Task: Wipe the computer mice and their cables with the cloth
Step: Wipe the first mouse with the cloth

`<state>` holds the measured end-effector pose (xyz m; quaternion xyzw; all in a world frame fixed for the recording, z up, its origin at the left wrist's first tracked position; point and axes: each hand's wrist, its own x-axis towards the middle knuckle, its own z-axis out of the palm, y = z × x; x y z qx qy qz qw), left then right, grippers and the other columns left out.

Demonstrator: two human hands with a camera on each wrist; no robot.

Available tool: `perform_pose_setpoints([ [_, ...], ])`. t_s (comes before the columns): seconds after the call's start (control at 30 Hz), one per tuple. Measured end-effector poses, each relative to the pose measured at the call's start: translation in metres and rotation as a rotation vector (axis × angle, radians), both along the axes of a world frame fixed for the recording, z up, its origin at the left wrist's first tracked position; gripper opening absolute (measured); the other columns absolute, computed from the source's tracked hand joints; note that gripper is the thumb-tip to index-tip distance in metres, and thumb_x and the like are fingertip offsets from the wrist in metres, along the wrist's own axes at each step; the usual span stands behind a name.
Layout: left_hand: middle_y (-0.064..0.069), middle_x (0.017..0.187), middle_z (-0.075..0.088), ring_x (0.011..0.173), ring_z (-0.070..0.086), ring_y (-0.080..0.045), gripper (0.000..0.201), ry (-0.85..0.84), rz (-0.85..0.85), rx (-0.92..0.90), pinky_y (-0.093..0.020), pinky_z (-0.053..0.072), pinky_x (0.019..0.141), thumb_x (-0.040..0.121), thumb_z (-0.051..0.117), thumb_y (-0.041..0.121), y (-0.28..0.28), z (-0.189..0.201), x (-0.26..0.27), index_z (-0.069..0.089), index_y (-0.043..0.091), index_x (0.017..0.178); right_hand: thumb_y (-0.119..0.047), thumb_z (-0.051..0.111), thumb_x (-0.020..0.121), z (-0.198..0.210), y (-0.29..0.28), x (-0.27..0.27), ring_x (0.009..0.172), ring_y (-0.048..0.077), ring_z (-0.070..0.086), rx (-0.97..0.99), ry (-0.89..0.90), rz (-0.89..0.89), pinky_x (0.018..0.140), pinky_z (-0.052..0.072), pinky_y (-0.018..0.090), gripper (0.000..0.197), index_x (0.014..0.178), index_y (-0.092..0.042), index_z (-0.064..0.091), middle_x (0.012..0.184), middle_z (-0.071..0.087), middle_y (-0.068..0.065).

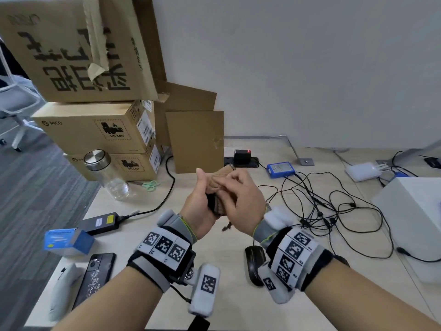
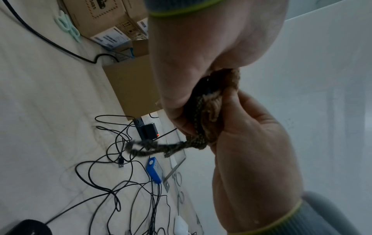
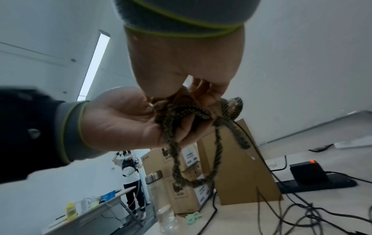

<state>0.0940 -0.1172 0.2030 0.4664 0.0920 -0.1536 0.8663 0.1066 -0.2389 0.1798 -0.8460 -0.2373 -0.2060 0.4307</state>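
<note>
Both hands are raised above the desk (image 1: 214, 254). My left hand (image 1: 199, 204) grips a black mouse (image 1: 211, 203), mostly hidden inside a brown knitted cloth (image 1: 222, 177). My right hand (image 1: 241, 194) curls over the cloth and pinches it against the mouse. In the left wrist view the left hand (image 2: 201, 47) and right hand (image 2: 251, 143) meet round the cloth (image 2: 213, 103), whose braided loop (image 2: 161, 147) dangles. The right wrist view shows that loop (image 3: 175, 159) hanging below the hands. A second black mouse (image 1: 253, 261) lies on the desk under my right wrist, beside tangled black cables (image 1: 334, 206).
Stacked cardboard boxes (image 1: 100, 130) fill the back left, with a glass bottle (image 1: 107, 175) and green scissors (image 1: 149, 185) before them. A power adapter (image 1: 102, 222), a blue box (image 1: 68, 241) and a phone (image 1: 95, 278) lie left. A white box (image 1: 415, 211) stands right.
</note>
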Motion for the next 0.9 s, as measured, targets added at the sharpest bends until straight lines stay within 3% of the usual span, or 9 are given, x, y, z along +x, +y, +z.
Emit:
perform_pose_setpoints([
  [0.1,-0.017,0.081,0.058,0.072,0.054,-0.021,0.064,-0.058,0.007,0.151,-0.03,0.047,0.067,0.091,0.034,0.062,-0.002,-0.004,-0.003,0.065,0.013,0.117,-0.042,0.053,0.09,0.0,-0.011,0.015,0.089,-0.005,0.048,0.047,0.074,-0.043,0.077,0.04,0.009,0.034,0.115,-0.027,0.07,0.101,0.052,-0.002],
  [0.23,-0.019,0.108,0.063,0.09,0.062,-0.027,0.036,-0.105,0.022,0.326,-0.028,0.056,0.069,0.089,0.066,0.01,-0.001,-0.012,-0.01,0.054,0.004,0.123,-0.025,0.053,0.098,0.007,-0.021,0.033,0.081,0.004,0.059,0.28,0.45,-0.182,0.077,0.048,0.021,0.018,0.092,-0.024,0.07,0.086,0.067,-0.003],
  [0.33,-0.008,0.099,0.069,0.086,0.064,-0.021,0.04,-0.26,-0.008,0.674,-0.032,0.055,0.074,0.079,0.074,0.012,0.012,-0.013,-0.011,0.062,0.017,0.117,-0.025,0.05,0.099,0.004,-0.035,0.043,0.054,0.009,0.046,0.613,0.63,-0.259,0.063,0.043,0.03,0.032,0.069,-0.022,0.06,0.054,0.052,-0.011],
  [0.43,0.004,0.1,0.071,0.088,0.065,-0.011,0.041,-0.382,0.015,0.895,-0.02,0.051,0.073,0.082,0.073,0.01,0.019,-0.012,-0.01,0.063,0.026,0.119,-0.036,0.051,0.092,0.005,-0.044,0.046,0.059,0.013,0.048,0.611,0.603,-0.277,0.069,0.046,0.035,0.028,0.068,-0.028,0.062,0.058,0.055,-0.01],
  [0.57,0.008,0.105,0.071,0.097,0.065,-0.008,0.043,-0.5,0.003,1.064,-0.022,0.05,0.087,0.081,0.075,0.01,0.016,-0.014,-0.007,0.064,0.022,0.121,-0.027,0.054,0.093,0.014,-0.026,0.027,0.083,0.016,0.063,0.222,0.436,-0.164,0.087,0.051,0.033,0.017,0.092,-0.024,0.071,0.085,0.068,-0.003],
  [0.67,0.003,0.076,0.069,0.075,0.066,-0.02,0.011,-0.501,-0.001,1.235,-0.035,0.054,0.069,0.077,0.06,0.015,0.014,-0.017,-0.002,0.067,0.02,0.083,-0.028,0.054,0.088,0.014,-0.005,-0.002,0.1,0.008,0.056,0.043,0.21,0.006,0.092,0.042,0.018,0.024,0.1,-0.024,0.074,0.1,0.066,-0.003],
  [0.77,0.001,0.057,0.06,0.061,0.062,-0.024,0.014,-0.507,-0.028,1.212,-0.042,0.053,0.058,0.068,0.042,0.028,0.016,-0.016,-0.001,0.053,0.026,0.059,-0.024,0.061,0.087,0.02,-0.001,-0.013,0.098,0.002,0.056,0.085,0.117,0.064,0.088,0.041,0.011,0.021,0.102,-0.019,0.075,0.102,0.061,-0.004],
  [0.83,0.008,0.07,0.066,0.07,0.064,-0.016,0.012,-0.536,0.011,1.145,-0.032,0.054,0.067,0.076,0.06,0.017,0.014,-0.012,-0.006,0.062,0.029,0.077,-0.02,0.061,0.088,0.018,-0.012,-0.001,0.096,-0.002,0.053,0.114,0.141,-0.003,0.089,0.038,0.007,0.02,0.102,-0.018,0.075,0.098,0.06,-0.007],
  [0.9,0.01,0.092,0.07,0.087,0.066,-0.008,0.03,-0.569,0.019,1.093,-0.017,0.051,0.079,0.08,0.073,0.012,0.013,-0.009,-0.01,0.068,0.023,0.108,-0.019,0.061,0.091,0.015,-0.023,0.015,0.098,0.009,0.058,0.14,0.286,-0.159,0.093,0.043,0.019,0.019,0.104,-0.018,0.074,0.094,0.059,-0.01],
])
